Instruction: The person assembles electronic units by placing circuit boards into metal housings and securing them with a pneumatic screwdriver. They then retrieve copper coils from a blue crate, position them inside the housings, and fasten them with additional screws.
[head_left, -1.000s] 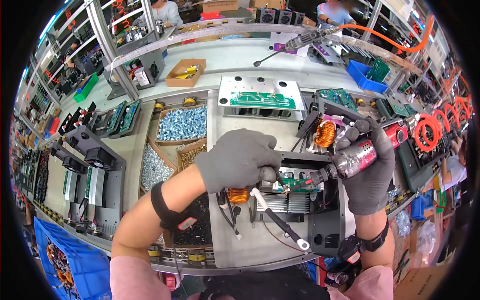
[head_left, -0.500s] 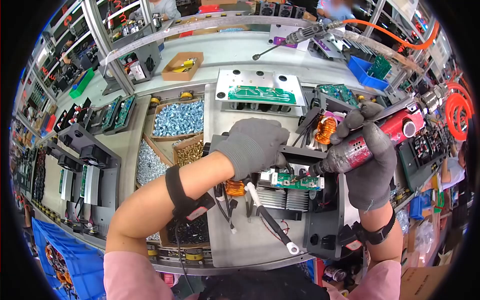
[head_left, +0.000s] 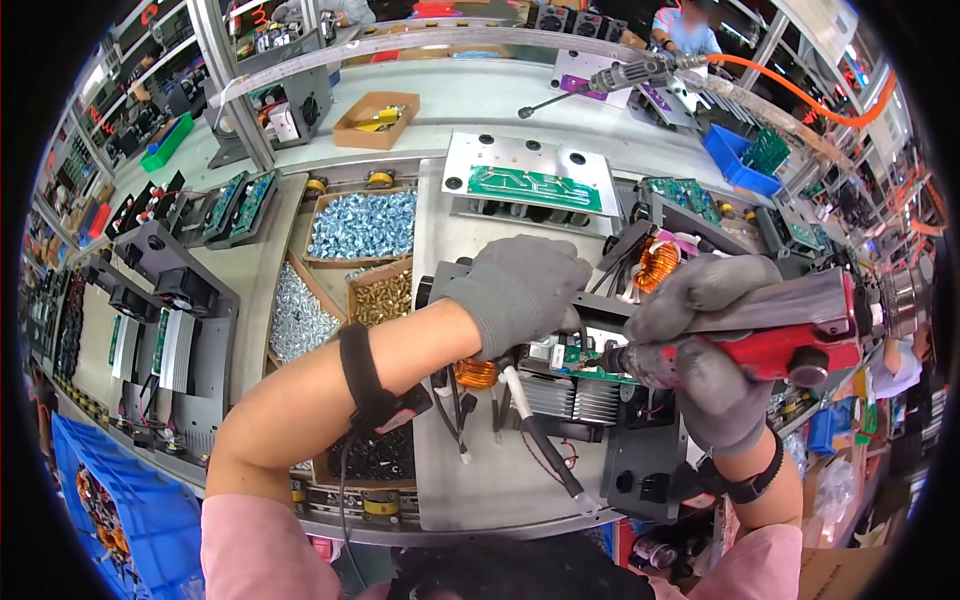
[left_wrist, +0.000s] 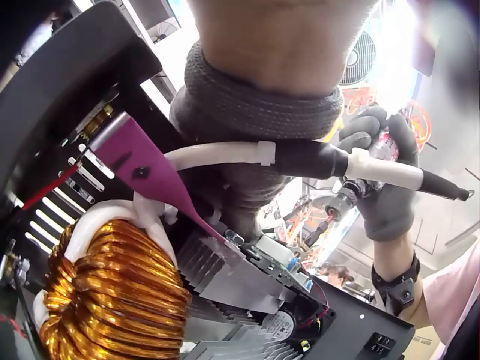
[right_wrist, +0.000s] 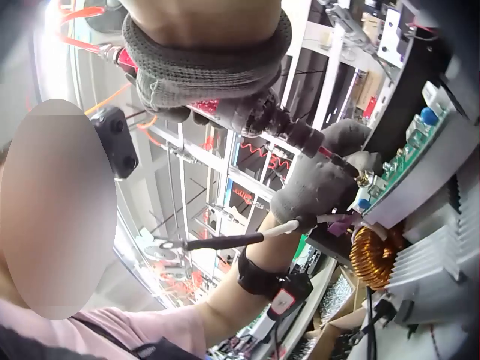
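While the right hand (head_left: 712, 388) wraps the red driver (head_left: 790, 352), bit (right_wrist: 343, 166) at the green board (head_left: 574, 356), left hand's (head_left: 525, 288) 5 o'clock, its own hold unclear, fastening looks mid-way: board seated, black-sleeved cable (head_left: 550, 460) loose at 6 o'clock.

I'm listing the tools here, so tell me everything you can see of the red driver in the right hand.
The red driver looks scuffed, with a flat grey lever along its body, a metal fitting at the rear and a dark chuck in front. The gloved right hand wraps round it. Its slim bit reaches to the edge of a green circuit board, close to the left hand.
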